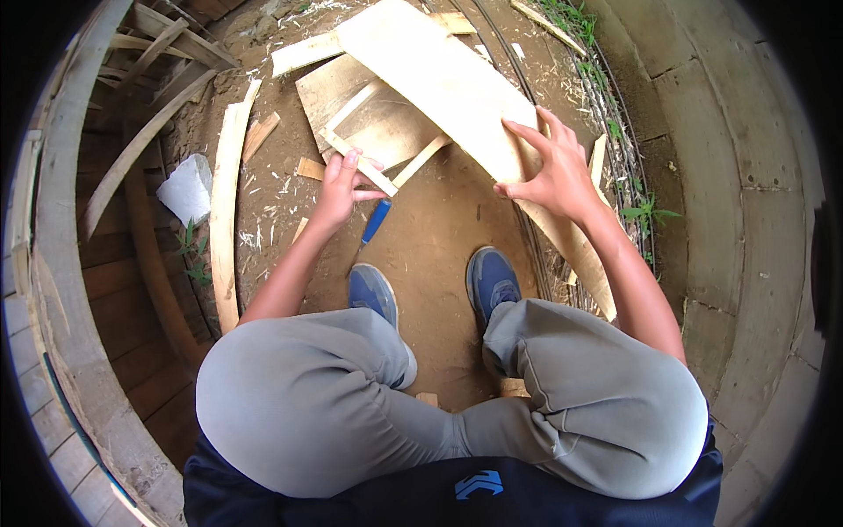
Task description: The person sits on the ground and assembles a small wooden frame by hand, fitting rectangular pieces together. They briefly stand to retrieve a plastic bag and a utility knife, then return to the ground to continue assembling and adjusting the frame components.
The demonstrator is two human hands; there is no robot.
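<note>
My left hand (344,186) is closed on a narrow wooden strip (358,162), fingers and thumb pinched near its middle. This strip appears to form one side of a light, open frame with other thin strips (423,161). Its joints are partly hidden. My right hand (559,169) lies on the right edge of a large pale board (430,70), thumb and fingers spread wide apart. Below the strip, a blue-handled tool (376,223) lies on the dirt, its thin end near my left shoe; its exact kind is unclear.
A brown wooden panel (386,123) lies beneath the frame. Long wood offcuts (228,202) and shavings litter the ground on the left, beside a white block (186,190). Curved planking (711,193) rises on the right, and a wooden beam (70,220) bounds the left.
</note>
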